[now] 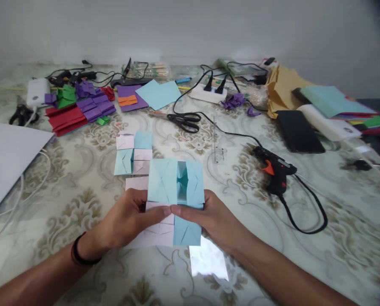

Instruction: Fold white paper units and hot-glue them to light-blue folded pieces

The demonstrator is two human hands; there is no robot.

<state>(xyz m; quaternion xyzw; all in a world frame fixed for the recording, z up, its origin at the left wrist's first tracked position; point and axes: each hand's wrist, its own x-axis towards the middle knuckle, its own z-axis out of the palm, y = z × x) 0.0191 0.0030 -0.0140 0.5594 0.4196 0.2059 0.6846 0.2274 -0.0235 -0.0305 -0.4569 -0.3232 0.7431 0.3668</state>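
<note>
Between my two hands is a folded paper piece (162, 180) of light blue and pale pink squares, held a little above the table. My left hand (129, 216) grips its left side, with the thumb lying across the front. On the opposite edge my right hand (213, 216) does the same, and the two thumb tips meet near the middle. A gap shows between the upper blue flaps. Just beyond lies another folded paper piece (141, 155) in the same two colours. A pale sheet (135, 183) shows partly behind the held piece.
A hot glue gun (275, 168) with a looping black cord lies at right, near a black phone (300, 131). Black scissors (186, 121) and a clear ruler (219, 146) lie ahead. Folded coloured papers (95, 104), a power strip (209, 93) and a white board (11, 153) surround the area.
</note>
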